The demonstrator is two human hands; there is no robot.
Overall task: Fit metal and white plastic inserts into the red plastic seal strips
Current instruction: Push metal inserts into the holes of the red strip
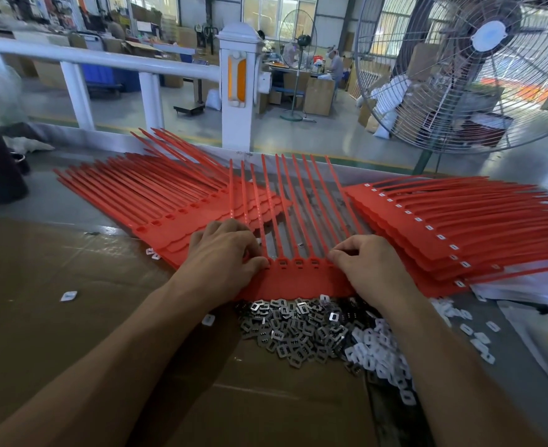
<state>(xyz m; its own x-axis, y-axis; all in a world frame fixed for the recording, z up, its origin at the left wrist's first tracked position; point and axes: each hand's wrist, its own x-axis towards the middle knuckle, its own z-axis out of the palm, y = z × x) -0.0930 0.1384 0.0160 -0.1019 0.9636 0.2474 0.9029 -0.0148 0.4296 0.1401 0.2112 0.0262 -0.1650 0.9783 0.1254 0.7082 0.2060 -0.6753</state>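
Both hands work on one red strip point(298, 282) lying across the surface point(72, 317) in front of the person, its tails fanned away toward the railing. The left hand point(224, 250) has curled fingers pressing at the strip's left sockets, and the right hand point(367, 264) does the same at the right end; what each fingertip pinches, if anything, is hidden. Between them a few sockets point(298, 262) show, and I cannot tell whether they are filled. Just below the strip lies a heap of metal inserts point(285, 330), with white inserts point(382, 353) touching its right side. A stack of unfilled strips point(156, 204) sits to the left, and a stack with white showing in its sockets point(443, 227) to the right (likely the finished ones). The main risk I see is an insert going in crooked or only half seated, since the fingers cover the very sockets being pressed. The strip could also slide toward the heap under uneven pressure, and loose pieces already scattered point(68, 295) suggest inserts are easily flicked off the pile.
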